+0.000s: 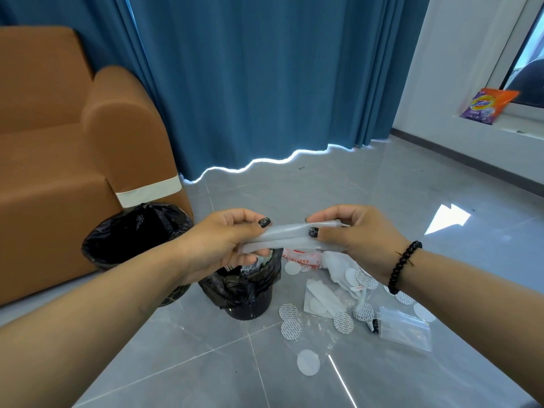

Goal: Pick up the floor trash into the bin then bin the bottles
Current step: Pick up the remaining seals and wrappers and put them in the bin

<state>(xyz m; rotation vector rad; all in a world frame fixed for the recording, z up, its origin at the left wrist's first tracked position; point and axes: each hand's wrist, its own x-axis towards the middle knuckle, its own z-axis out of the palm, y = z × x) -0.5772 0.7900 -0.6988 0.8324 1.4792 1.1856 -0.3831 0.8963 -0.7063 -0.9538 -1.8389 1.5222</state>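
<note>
A rolled strip of white foam wrap (287,237) is held level above the floor by both hands. My left hand (226,242) grips its left end, and my right hand (359,240) pinches its right end. Right below them stands a small black bin (247,293) lined with a black bag, with some trash inside. A larger black-bagged bin (132,231) stands to its left, beside the sofa. Floor trash lies to the right of the small bin: several round white seal discs (307,362), a clear zip bag (404,326), white paper wrappers (322,298) and a red-printed packet (303,258).
A brown sofa (59,160) fills the left side. Blue curtains (265,83) hang at the back. A detergent bag (485,106) lies on the window ledge at the right. Grey floor tiles (206,363) run toward me.
</note>
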